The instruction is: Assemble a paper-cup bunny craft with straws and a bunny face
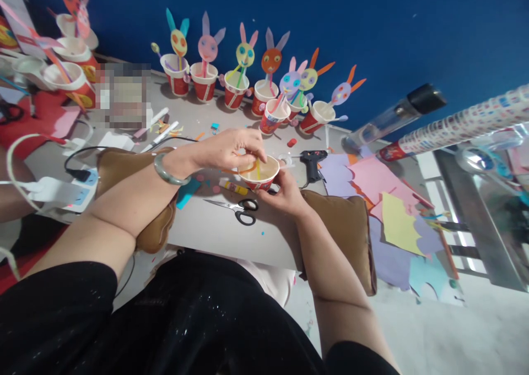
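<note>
A red-and-white paper cup (pixel 270 171) is tilted a little over the table, with my right hand (pixel 287 194) wrapped round its side. Over the cup's mouth, my left hand (pixel 237 150) is closed in a pinch on a thin yellow stick (pixel 258 169) that reaches down inside. A thin orange strip (pixel 246 170) bends across the cup's rim under my left fingers. Just below the cup lie a yellow glue stick (pixel 233 186) and black-handled scissors (pixel 243 211). A black glue gun (pixel 313 164) rests right of my right hand.
Several cups with paper rabbits (pixel 235 97) line the blue wall; more cups (pixel 68 77) stand left. Brown cushions (pixel 336 232) lie under my arms. Coloured paper (pixel 399 223) is heaped right, near a patterned tube (pixel 458 123). A power strip (pixel 85 190) with cables sits left.
</note>
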The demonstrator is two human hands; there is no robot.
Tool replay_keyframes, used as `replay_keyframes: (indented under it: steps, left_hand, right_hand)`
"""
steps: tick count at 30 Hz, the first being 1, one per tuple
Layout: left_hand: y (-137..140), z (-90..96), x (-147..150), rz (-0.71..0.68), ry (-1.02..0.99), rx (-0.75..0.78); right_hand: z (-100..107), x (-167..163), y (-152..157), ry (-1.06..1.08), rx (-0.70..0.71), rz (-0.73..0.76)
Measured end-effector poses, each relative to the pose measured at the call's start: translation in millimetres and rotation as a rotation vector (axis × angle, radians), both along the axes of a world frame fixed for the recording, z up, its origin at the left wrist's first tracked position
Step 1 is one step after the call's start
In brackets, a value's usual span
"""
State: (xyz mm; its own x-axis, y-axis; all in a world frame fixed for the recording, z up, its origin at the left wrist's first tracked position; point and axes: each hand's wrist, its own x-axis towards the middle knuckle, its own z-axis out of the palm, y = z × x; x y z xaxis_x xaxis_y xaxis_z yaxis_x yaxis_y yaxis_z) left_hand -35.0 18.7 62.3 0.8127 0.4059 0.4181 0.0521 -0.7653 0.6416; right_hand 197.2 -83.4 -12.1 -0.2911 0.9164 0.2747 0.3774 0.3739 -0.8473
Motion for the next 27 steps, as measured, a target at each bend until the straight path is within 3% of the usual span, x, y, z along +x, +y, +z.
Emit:
replay_keyframes:
  steps: [6,15,27]
  left_hand:
    - [1,-4.1,0,0.025,0.056,0.177]
    - [-8,-2.3,3,0.105,0.32,0.501]
    - [-9,0.2,4,0.092,0.336,0.434]
  right_hand:
    - [4,0,0,-0.019,-0.012,0.013]
    - [9,-2,-1,-0.029,-0.042,0.005]
    - [13,-3,-1,-0.018,-0.025,0.007]
